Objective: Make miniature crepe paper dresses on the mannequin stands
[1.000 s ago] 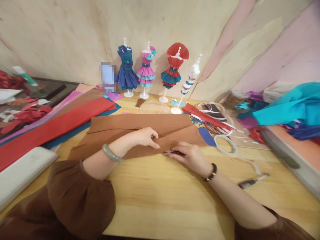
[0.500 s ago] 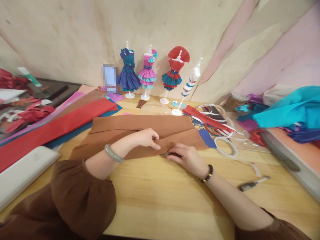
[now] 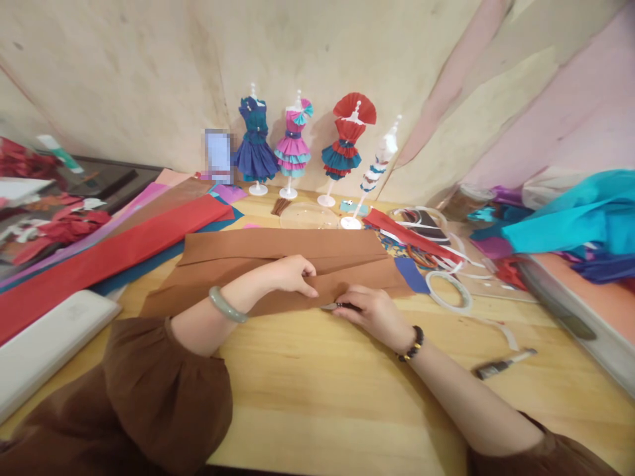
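Fingers of the left hand (image 3: 290,272) are resting on the brown sheet (image 3: 278,242), thumb and forefinger standing apart. The right hand's fingers are clamping a small dark-handled cutting tool (image 3: 349,306), its metal tip pointing left, by the sheet's near edge. The sheet is spreading beneath the left fingertips and beyond both hands across the wooden table (image 3: 317,390).

Sheets (image 3: 278,243): plain brown. Table (image 3: 317,396): yellowish, wood-grained. Bow-shouldered dress (image 3: 294,147): pink/aqua tiers, dark blue belt. Fan-collared dress (image 3: 342,151): red, teal-blue tiers. Bangle (image 3: 226,309): grey-green. Bead bracelet (image 3: 419,342): near-black, gold accents. Sleeves (image 3: 163,390): solid brown.
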